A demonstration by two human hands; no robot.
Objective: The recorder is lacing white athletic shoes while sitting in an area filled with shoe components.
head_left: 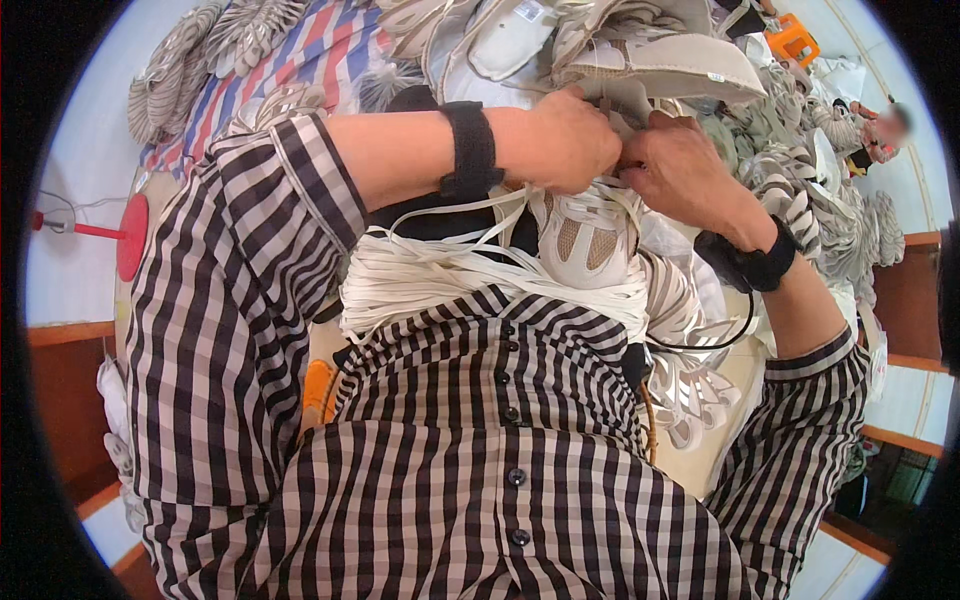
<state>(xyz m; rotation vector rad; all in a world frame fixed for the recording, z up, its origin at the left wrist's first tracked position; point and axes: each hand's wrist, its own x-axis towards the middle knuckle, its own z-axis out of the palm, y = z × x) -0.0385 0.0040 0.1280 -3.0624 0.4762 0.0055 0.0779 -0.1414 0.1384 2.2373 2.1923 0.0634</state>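
Note:
A beige and white shoe upper (585, 262) with tan mesh at the toe lies in front of my body, its toe pointing toward me. Over its lacing area my two hands meet. My left hand (568, 140) is closed at the upper's left side, gripping its edge. My right hand (685, 168) has thumb and fingers pinched together just beside it; whatever they hold is hidden. Beneath my left wrist, a thick bundle of flat cream shoelaces (430, 280) spreads across my lap, and some strands run up to the upper.
More shoe uppers (660, 68) are heaped beyond my hands, with others stacked (690, 395) to my right. A striped woven sheet (290, 65) lies at the far left, near a red round disc (133, 238). At the far right are an orange stool (792, 40) and another person (880, 135).

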